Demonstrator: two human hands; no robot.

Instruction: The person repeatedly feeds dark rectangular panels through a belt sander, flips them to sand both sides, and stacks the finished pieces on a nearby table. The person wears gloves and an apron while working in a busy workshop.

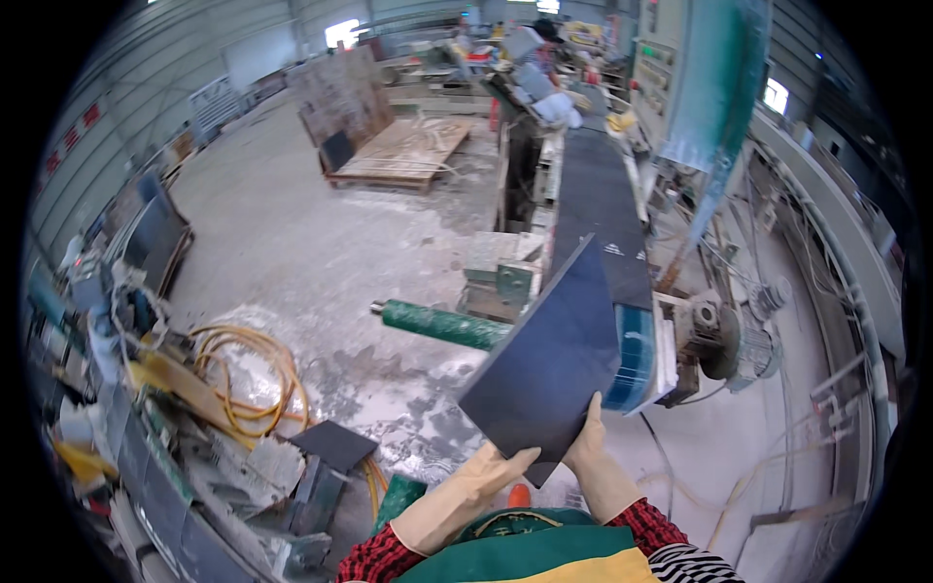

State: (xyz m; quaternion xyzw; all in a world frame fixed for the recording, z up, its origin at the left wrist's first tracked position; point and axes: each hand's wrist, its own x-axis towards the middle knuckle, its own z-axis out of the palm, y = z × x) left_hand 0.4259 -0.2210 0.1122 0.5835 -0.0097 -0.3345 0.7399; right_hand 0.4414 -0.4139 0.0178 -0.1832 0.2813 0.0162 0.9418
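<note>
A large dark grey stone slab [549,360], flat and smooth, is tilted up in front of me between both hands. My left hand [481,474], in a cream rubber glove, grips its lower left edge with the thumb over the face. At the lower right edge my right hand [589,449], gloved alike, is closed on the slab with fingers partly hidden behind it. The slab's right side overlaps the near end of a dark conveyor belt [595,194] and its blue end roller [635,358]; whether they touch, I cannot tell.
A green roller [442,324] juts out left of the conveyor. A motor [748,355] sits at its right. Yellow hose [258,379] lies coiled on the wet floor near a dark offcut [333,445]. Farther back are a wooden pallet [403,155] and a control panel [657,73].
</note>
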